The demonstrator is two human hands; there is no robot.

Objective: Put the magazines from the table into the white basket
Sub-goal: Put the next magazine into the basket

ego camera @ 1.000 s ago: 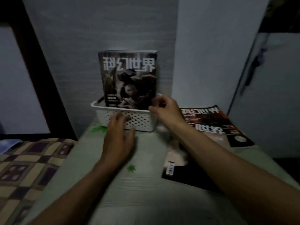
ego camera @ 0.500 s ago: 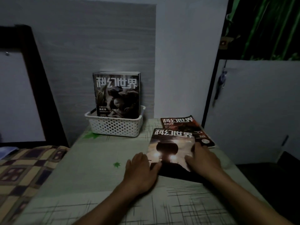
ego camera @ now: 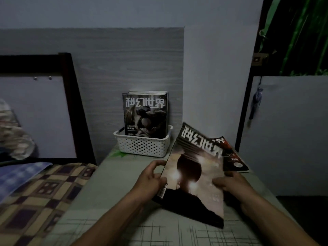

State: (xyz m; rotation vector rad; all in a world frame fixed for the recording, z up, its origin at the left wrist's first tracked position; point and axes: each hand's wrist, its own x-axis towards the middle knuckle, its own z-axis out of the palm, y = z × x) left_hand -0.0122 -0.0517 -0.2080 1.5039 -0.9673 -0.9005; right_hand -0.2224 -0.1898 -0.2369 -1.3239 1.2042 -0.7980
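Observation:
A magazine with a dark sphere on its cover [ego camera: 193, 176] is tilted up off the table, its far end raised. My left hand [ego camera: 150, 180] grips its left edge and my right hand [ego camera: 230, 183] holds its right edge. Another magazine with a reddish cover [ego camera: 232, 158] lies flat on the table behind it, partly hidden. The white basket [ego camera: 143, 146] stands at the table's far end against the wall, with several magazines [ego camera: 145, 116] upright inside it.
The table [ego camera: 110, 183] has a pale cloth with line patterns. A bed with a checked blanket [ego camera: 35, 192] adjoins it on the left. A dark bed frame [ego camera: 74, 103] rises at the left, and a white wall corner [ego camera: 218, 86] stands behind on the right.
Both hands left the basket and came back to the flat sphere-cover magazine. They have now gripped its edges and lifted it, tilted, off the table.

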